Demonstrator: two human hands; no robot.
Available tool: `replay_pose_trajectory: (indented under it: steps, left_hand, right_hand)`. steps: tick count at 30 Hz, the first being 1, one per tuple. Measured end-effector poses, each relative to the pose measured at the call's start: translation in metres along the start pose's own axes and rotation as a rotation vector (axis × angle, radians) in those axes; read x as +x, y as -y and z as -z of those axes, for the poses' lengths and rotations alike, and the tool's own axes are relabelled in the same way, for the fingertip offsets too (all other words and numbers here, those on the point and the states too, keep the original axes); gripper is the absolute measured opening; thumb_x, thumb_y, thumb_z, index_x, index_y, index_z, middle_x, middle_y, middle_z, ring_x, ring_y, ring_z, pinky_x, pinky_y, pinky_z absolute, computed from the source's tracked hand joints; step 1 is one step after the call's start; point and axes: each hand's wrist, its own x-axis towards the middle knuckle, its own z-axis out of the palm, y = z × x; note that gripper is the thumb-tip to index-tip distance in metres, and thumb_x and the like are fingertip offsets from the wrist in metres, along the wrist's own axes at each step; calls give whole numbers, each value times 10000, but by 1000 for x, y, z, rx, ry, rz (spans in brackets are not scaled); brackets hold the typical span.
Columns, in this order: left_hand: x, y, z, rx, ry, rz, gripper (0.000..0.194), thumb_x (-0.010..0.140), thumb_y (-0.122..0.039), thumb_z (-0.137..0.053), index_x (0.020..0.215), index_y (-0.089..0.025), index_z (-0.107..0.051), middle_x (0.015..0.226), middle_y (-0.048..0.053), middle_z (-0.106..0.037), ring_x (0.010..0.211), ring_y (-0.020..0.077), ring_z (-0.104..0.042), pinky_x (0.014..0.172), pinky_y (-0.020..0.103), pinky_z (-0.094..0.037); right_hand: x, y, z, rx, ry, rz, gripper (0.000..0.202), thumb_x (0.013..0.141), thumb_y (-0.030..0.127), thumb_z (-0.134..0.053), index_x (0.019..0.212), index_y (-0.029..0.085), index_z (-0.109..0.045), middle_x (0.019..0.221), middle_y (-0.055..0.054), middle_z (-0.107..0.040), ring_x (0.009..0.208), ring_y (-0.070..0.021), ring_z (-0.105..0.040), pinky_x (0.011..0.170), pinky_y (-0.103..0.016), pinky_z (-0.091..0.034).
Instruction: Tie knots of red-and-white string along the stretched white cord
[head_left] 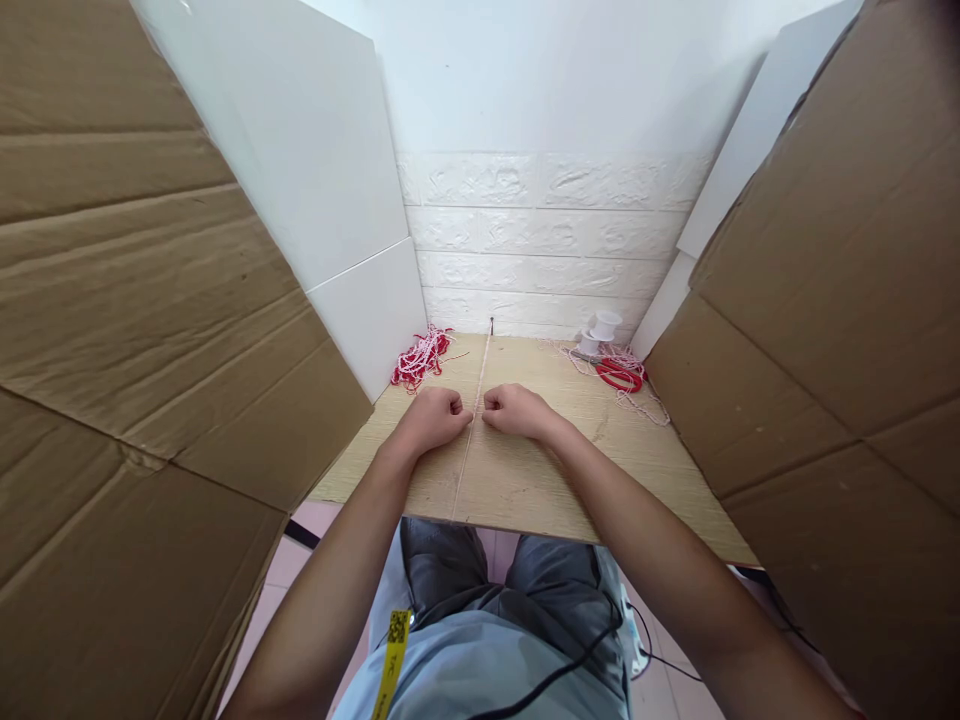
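Observation:
A thin pale pink cord (464,462) runs straight across the wooden tabletop, from a small dark fixing (492,322) at the back to the front edge. Just left of it is my left hand (439,418), closed, with its fingertips at the cord. My right hand (516,411) is closed too, its pinched fingers close to the cord's right side. Both hands face each other near the middle of the table. Any strand inside either pinch is too fine to make out.
A tangle of red and pink cord (421,358) lies at the back left. Back right are white spools (604,325), red-handled scissors (621,375) and loose pink cord (651,405). Cardboard panels (165,300) flank both sides, and a white brick-pattern wall (540,232) stands behind.

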Motion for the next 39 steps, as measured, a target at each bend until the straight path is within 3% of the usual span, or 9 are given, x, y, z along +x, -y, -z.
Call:
replay_pose_trajectory:
  steps: [9,15,19,24,28,34,39]
  left_hand:
    - [-1,1,3,19,14,49,192,743,-320,-568,613,-195,-633,624,35,-647,600,175,-547,572,291,-342]
    - [-3,0,7,-66,84,-18,230,762,-312,-534,590,-189,-623,595,1,-599,590,155,-525,573,283,-335]
    - [0,3,8,-125,-21,36,342,836,-351,-471,600,-184,-654,741,25,-639,700,164,-563,668,286,-395]
    - [2,8,4,-83,-73,10,188,780,-269,-548,778,-191,-720,871,58,-643,822,193,-581,749,300,-439]
    - [2,9,2,-156,-36,-16,242,753,-201,-562,933,-173,-721,906,63,-657,798,183,-586,727,300,-453]
    - [1,7,3,-303,40,-34,357,717,-286,-662,1048,-168,-720,949,55,-669,794,167,-587,730,287,-467]
    - [0,5,5,-348,28,3,356,713,-317,-673,1028,-160,-724,973,63,-682,792,166,-580,735,291,-473]
  right_hand:
    - [-1,-2,0,-5,-25,-16,136,813,234,-553,773,170,-666,767,-33,-676,668,-134,-532,576,-243,-291]
    - [-1,-4,-1,18,-60,20,134,835,277,-574,848,181,-666,840,-38,-700,712,-147,-556,587,-243,-301]
    - [-1,-4,-2,16,-54,20,132,852,276,-571,853,180,-662,845,-44,-698,714,-147,-558,594,-244,-306]
    - [-1,-5,-3,-1,-72,35,129,858,281,-565,835,189,-652,828,-36,-692,696,-144,-549,584,-246,-296]
    - [0,-5,-4,-4,-68,25,142,870,292,-564,856,187,-659,848,-41,-696,711,-146,-557,591,-244,-301]
    - [-1,-5,-1,11,-61,26,154,876,315,-568,856,188,-652,853,-37,-693,723,-142,-562,600,-238,-304]
    - [-1,-5,-1,32,-52,29,139,873,293,-562,848,189,-650,848,-31,-691,727,-139,-565,607,-234,-308]
